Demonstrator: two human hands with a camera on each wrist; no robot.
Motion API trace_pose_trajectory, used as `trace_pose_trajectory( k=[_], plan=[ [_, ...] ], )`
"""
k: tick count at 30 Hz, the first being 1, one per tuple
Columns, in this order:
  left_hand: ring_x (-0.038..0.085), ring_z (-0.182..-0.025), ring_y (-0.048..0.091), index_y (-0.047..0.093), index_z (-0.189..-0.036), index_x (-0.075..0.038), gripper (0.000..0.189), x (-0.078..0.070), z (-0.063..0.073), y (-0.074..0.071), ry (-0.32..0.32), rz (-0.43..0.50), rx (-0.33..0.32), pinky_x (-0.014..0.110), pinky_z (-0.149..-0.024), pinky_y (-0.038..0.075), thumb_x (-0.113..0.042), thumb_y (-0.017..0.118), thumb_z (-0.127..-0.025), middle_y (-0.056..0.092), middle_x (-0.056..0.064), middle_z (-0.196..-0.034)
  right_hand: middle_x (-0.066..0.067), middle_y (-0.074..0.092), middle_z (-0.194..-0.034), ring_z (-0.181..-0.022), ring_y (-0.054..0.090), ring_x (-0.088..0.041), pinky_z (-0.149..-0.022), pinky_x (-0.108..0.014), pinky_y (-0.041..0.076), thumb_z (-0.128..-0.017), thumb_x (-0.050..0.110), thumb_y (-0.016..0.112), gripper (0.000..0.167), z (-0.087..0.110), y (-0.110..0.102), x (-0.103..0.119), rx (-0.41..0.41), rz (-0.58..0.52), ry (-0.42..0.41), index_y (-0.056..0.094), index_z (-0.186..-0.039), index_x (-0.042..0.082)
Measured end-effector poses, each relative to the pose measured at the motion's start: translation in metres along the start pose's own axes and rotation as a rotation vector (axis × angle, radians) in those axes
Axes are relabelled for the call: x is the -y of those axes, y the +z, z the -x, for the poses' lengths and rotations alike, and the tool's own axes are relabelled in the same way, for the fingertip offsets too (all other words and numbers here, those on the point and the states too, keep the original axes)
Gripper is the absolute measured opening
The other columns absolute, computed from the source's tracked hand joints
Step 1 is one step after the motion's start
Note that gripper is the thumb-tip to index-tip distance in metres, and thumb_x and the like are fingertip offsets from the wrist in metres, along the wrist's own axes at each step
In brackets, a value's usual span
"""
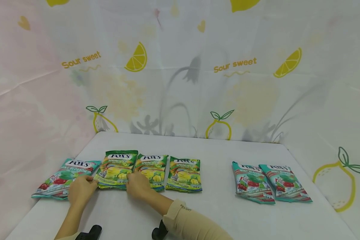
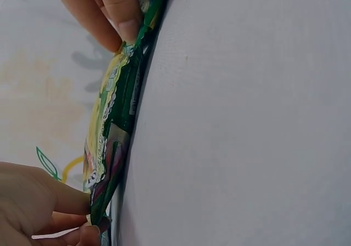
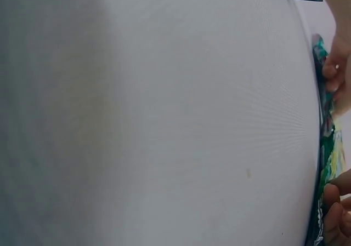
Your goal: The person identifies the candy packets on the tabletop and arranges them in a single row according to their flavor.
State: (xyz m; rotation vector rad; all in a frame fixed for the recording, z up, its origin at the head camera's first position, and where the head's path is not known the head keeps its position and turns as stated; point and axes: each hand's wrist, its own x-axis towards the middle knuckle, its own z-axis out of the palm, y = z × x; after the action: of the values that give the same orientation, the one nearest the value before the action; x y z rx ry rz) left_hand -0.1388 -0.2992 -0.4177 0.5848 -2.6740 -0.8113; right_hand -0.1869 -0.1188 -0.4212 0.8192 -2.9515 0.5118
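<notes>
A green-and-yellow Fox's Spring Tea candy bag (image 1: 115, 169) lies flat on the left half of the table. My left hand (image 1: 81, 190) pinches its lower left corner between thumb and fingers, as the left wrist view shows at the bag's edge (image 2: 109, 125). At the lower right corner my right hand (image 1: 138, 185) grips the same bag, its fingers partly hidden in the head view. Two more Spring Tea bags, a middle one (image 1: 152, 168) and a right one (image 1: 184, 175), lie alongside. Beside my left hand is a teal Mint Blossom bag (image 1: 61, 176), partly covered by that hand.
Two teal Mint Blossom bags, one (image 1: 253, 183) and its neighbour (image 1: 285, 183), lie side by side on the right of the white table (image 1: 216, 213). A lemon-printed cloth (image 1: 174, 90) hangs behind the table and at its sides.
</notes>
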Motion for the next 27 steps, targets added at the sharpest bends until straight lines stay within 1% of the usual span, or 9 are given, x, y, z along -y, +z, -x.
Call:
trace_pose_trajectory(
  k=[4, 9, 12, 15, 19, 20, 22, 24, 27],
  plan=[
    [0.040, -0.073, 0.059, 0.064, -0.096, 0.013, 0.029, 0.001, 0.001, -0.001, 0.032, -0.015, -0.004, 0.036, -0.051, 0.041, -0.010, 0.065, -0.080, 0.064, 0.029, -0.090, 0.004, 0.062, -0.075, -0.063, 0.053, -0.006, -0.044, -0.021, 0.036, -0.088, 0.020, 0.065, 0.008, 0.001, 0.000, 0.000, -0.008, -0.004, -0.007, 0.070, -0.090, 0.015],
    [0.041, -0.072, 0.059, 0.064, -0.094, 0.015, 0.026, 0.001, 0.003, -0.003, 0.056, -0.029, 0.000, 0.040, -0.053, 0.043, -0.007, 0.065, -0.079, 0.064, 0.030, -0.088, 0.005, 0.056, -0.068, -0.057, 0.046, -0.005, -0.043, -0.021, 0.035, -0.088, 0.018, 0.064, 0.008, 0.002, -0.002, 0.001, 0.012, -0.020, 0.000, 0.068, -0.083, 0.014],
    [0.040, -0.072, 0.059, 0.064, -0.094, 0.015, 0.026, 0.000, 0.004, -0.004, 0.058, -0.046, 0.014, 0.041, -0.054, 0.045, -0.006, 0.064, -0.079, 0.064, 0.030, -0.089, 0.005, 0.050, -0.061, -0.052, 0.043, -0.007, -0.042, -0.020, 0.033, -0.088, 0.016, 0.062, 0.016, 0.001, -0.003, 0.002, 0.036, -0.033, 0.009, 0.063, -0.072, 0.013],
    [0.038, -0.071, 0.060, 0.064, -0.096, 0.015, 0.026, -0.001, 0.004, -0.005, 0.056, -0.064, 0.036, 0.040, -0.054, 0.046, -0.006, 0.063, -0.079, 0.065, 0.029, -0.089, 0.004, 0.042, -0.055, -0.048, 0.039, -0.007, -0.040, -0.020, 0.030, -0.087, 0.011, 0.061, 0.028, 0.001, -0.004, 0.001, 0.059, -0.039, 0.006, 0.052, -0.061, 0.013],
    [0.044, -0.077, 0.059, 0.062, -0.103, 0.014, 0.032, -0.002, 0.004, -0.009, 0.059, -0.088, 0.034, 0.043, -0.053, 0.045, -0.008, 0.061, -0.079, 0.063, 0.031, -0.096, 0.005, 0.036, -0.052, -0.047, 0.035, -0.007, -0.040, -0.018, 0.027, -0.086, 0.008, 0.060, 0.036, 0.002, -0.004, -0.001, 0.064, -0.050, -0.031, 0.041, -0.055, 0.014],
    [0.046, -0.079, 0.059, 0.061, -0.105, 0.014, 0.034, -0.002, 0.004, -0.011, 0.059, -0.090, 0.028, 0.045, -0.053, 0.045, -0.008, 0.061, -0.079, 0.062, 0.032, -0.098, 0.005, 0.036, -0.052, -0.047, 0.034, -0.006, -0.041, -0.018, 0.027, -0.086, 0.008, 0.061, 0.037, 0.002, -0.004, -0.001, 0.061, -0.055, -0.042, 0.041, -0.055, 0.014],
    [0.050, -0.083, 0.057, 0.060, -0.108, 0.013, 0.037, -0.002, 0.004, -0.016, 0.072, -0.104, -0.011, 0.048, -0.053, 0.045, -0.009, 0.062, -0.078, 0.060, 0.034, -0.102, 0.006, 0.036, -0.052, -0.048, 0.033, -0.005, -0.041, -0.017, 0.026, -0.086, 0.008, 0.061, 0.035, 0.003, -0.004, -0.001, 0.050, -0.070, -0.065, 0.043, -0.056, 0.014],
    [0.053, -0.086, 0.056, 0.059, -0.110, 0.012, 0.039, -0.002, 0.004, -0.021, 0.066, -0.109, -0.043, 0.049, -0.052, 0.044, -0.010, 0.063, -0.078, 0.059, 0.035, -0.105, 0.006, 0.039, -0.053, -0.048, 0.034, -0.005, -0.042, -0.017, 0.026, -0.085, 0.008, 0.062, 0.027, 0.004, -0.004, -0.001, 0.027, -0.081, -0.083, 0.052, -0.060, 0.013],
    [0.055, -0.087, 0.054, 0.058, -0.112, 0.012, 0.043, 0.002, 0.003, -0.029, 0.057, -0.132, -0.079, 0.051, -0.052, 0.045, -0.012, 0.066, -0.077, 0.057, 0.038, -0.106, 0.007, 0.054, -0.062, -0.054, 0.040, -0.003, -0.045, -0.015, 0.029, -0.084, 0.009, 0.062, 0.009, 0.006, -0.002, 0.000, -0.024, -0.104, -0.112, 0.070, -0.081, 0.013]
  ],
)
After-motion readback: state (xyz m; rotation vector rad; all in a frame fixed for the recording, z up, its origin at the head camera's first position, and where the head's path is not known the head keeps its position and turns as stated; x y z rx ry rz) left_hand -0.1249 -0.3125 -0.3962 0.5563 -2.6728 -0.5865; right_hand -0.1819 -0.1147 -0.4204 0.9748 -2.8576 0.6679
